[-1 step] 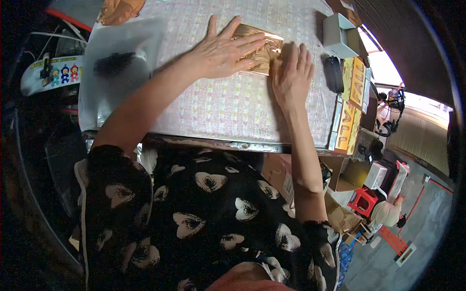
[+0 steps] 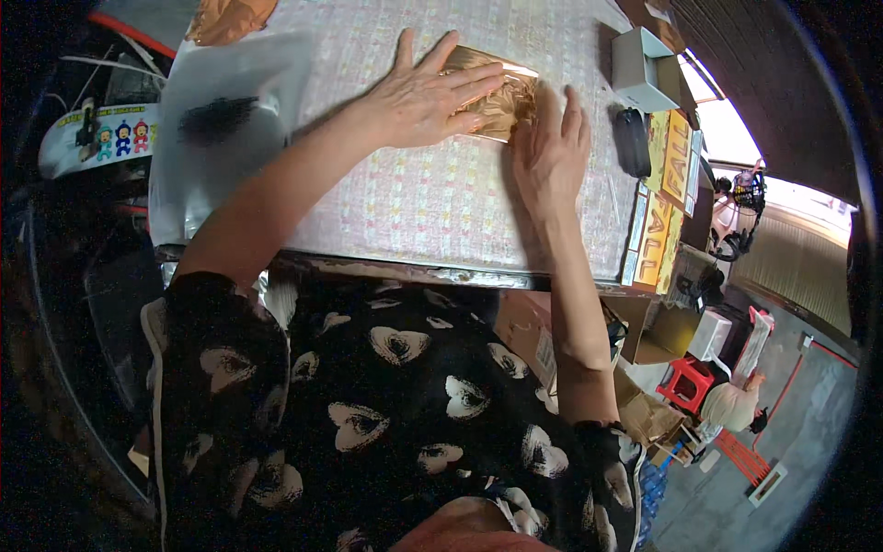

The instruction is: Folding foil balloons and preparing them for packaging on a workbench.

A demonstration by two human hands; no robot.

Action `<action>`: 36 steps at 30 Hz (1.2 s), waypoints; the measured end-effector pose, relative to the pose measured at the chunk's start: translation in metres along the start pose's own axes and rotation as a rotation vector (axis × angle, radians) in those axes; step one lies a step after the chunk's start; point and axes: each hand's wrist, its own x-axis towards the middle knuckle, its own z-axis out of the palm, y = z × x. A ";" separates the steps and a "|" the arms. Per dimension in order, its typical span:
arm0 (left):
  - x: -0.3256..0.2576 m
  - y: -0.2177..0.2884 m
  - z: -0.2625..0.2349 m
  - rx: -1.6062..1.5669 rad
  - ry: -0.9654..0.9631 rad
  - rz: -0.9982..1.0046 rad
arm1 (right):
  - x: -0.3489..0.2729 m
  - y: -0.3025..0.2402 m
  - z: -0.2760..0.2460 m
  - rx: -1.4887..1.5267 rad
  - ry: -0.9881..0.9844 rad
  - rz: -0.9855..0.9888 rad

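A shiny copper-coloured foil sheet (image 2: 509,103), creased on its surface, lies on the table under a pink and white patterned cover (image 2: 414,207). My left hand (image 2: 425,103) rests flat across the foil's left part, fingers spread and covering some of it. At the foil's right edge is my right hand (image 2: 554,152), its fingers stretched out and apart, with the index finger and thumb side closest to the foil. Whether the right thumb presses the foil is hidden.
Clear plastic (image 2: 221,166) covers the table's left side, near another crumpled copper foil piece (image 2: 230,20). To the right are an open white box (image 2: 636,69), a black case (image 2: 632,143) and yellow printed boxes (image 2: 676,166). A red stool (image 2: 684,382) stands on the floor.
My right hand's fingers have shifted slightly, spreading more beside the foil's right edge. The left hand and the foil stay in place.
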 end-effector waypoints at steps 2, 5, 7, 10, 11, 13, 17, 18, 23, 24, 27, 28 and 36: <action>-0.003 -0.001 -0.003 -0.001 0.009 0.000 | -0.003 -0.023 -0.014 0.177 0.008 -0.149; -0.002 0.000 -0.005 -0.007 0.010 0.007 | -0.004 -0.034 0.008 0.327 -0.014 -0.217; 0.000 0.000 -0.006 -0.008 0.010 0.002 | -0.007 -0.029 0.013 0.320 -0.018 -0.178; -0.001 -0.002 -0.001 -0.013 0.010 0.007 | -0.007 -0.030 0.012 0.362 -0.019 -0.168; 0.000 -0.002 0.000 -0.007 0.016 0.003 | -0.007 -0.031 0.010 0.361 -0.051 -0.148; 0.000 -0.003 0.001 0.003 0.026 -0.003 | -0.006 -0.031 0.007 0.360 -0.078 -0.132; -0.006 -0.008 -0.010 -0.188 0.151 0.059 | -0.006 -0.028 0.008 0.351 -0.095 -0.141; -0.008 -0.009 -0.014 -0.283 0.237 0.094 | -0.006 -0.027 0.008 0.353 -0.135 -0.128; -0.015 0.001 -0.027 -0.160 0.220 0.163 | -0.007 -0.029 0.007 0.315 -0.074 -0.163; -0.014 0.003 -0.026 -0.174 0.309 0.167 | -0.006 -0.031 0.006 0.295 -0.055 -0.162; -0.011 0.005 -0.035 -0.063 0.189 0.264 | -0.005 -0.033 0.006 0.299 -0.065 -0.164; -0.010 0.009 -0.039 -0.058 0.192 0.268 | -0.004 -0.031 0.005 0.298 -0.058 -0.164; -0.001 0.014 -0.032 0.148 0.343 0.363 | -0.001 -0.023 0.018 0.126 -0.062 -0.266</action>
